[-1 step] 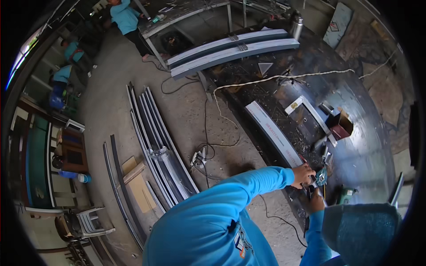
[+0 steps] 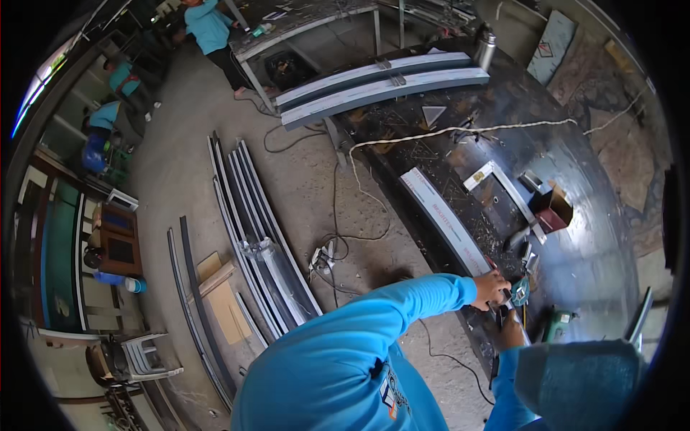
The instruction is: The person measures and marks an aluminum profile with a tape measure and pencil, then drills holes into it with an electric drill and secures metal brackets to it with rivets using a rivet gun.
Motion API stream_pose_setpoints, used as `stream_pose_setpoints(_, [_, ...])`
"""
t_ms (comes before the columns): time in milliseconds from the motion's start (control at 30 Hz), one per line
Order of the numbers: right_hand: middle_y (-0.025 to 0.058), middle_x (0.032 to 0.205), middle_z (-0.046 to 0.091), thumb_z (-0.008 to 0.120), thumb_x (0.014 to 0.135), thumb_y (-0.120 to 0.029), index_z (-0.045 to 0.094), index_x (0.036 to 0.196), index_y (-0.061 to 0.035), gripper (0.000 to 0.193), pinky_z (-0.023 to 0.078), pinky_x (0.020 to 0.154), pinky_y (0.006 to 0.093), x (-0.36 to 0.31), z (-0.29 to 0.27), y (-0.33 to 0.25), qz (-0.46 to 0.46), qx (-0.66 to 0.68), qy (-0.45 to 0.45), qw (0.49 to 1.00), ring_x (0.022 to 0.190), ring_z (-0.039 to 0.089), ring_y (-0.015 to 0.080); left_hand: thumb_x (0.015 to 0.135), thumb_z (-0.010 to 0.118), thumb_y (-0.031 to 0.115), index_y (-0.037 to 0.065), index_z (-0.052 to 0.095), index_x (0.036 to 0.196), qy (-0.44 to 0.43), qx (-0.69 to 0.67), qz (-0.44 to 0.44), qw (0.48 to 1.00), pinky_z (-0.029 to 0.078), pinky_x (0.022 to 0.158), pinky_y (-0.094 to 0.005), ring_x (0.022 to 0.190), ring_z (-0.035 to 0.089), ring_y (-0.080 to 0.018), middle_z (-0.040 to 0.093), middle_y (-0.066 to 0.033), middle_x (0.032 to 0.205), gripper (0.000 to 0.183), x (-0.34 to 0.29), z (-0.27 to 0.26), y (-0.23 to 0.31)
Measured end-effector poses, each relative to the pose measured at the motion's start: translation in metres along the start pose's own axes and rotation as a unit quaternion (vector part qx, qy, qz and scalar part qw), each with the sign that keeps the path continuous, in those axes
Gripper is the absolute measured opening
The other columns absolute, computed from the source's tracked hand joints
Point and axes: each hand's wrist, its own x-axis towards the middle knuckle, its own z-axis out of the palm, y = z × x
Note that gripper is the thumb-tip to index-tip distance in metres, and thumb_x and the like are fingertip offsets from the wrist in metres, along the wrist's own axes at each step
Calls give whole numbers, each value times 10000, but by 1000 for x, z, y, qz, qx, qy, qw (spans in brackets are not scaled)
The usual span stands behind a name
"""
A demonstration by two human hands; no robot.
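Your L hand (image 2: 491, 289) is at the near end of the long bar (image 2: 445, 219) on the bench (image 2: 600, 244), fingers curled; R hand (image 2: 512, 331) is just past it, fingers bent. Can't tell what either grips. Green tool (image 2: 557, 325) is R of bar.

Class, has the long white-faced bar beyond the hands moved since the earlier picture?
No. The long white-faced bar visibly keeps its place on the dark, shiny table, judged by the white L-shaped frame piece nearby.
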Motion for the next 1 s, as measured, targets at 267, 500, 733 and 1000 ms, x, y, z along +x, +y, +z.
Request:
stream_pose_setpoints(267, [366,960,627,613,803,-206,427,1233,95,557,491,818,548,8,-3,12,3,90,-6,996,919,612,519,615,837,269,183,731,957,-3,-10,-12,1000,319,1025,-478,1252,446,-332,446,-147,1369,369,-2,-3,1])
stream_pose_setpoints(500, [339,894,646,586,804,-200,445,1176,70,482,507,763,542,17,7,19,39,80,-6,996,867,640,497,635,829,285,170,702,1049,-7,7,4,1000,311,1038,-486,1263,434,-351,424,-169,1383,449,3,0,0])
stream_pose_setpoints(733, [350,926,648,615,805,-270,446,1151,92,529,490,844,524,28,6,15,88,59,-26,994,930,638,495,691,831,312,3,457,1258,73,-378,-359,850,390,1017,-433,1215,465,-347,444,-209,1310,747,-50,21,89])
stream_pose_setpoints(1000, [211,879,673,710,786,-295,496,1185,53,571,538,698,414,1,15,40,158,226,-149,950,791,675,335,628,669,825,84,63,1544,-163,-780,-365,481,161,1198,-439,1471,150,-349,119,-204,1580,1325,-37,65,222])
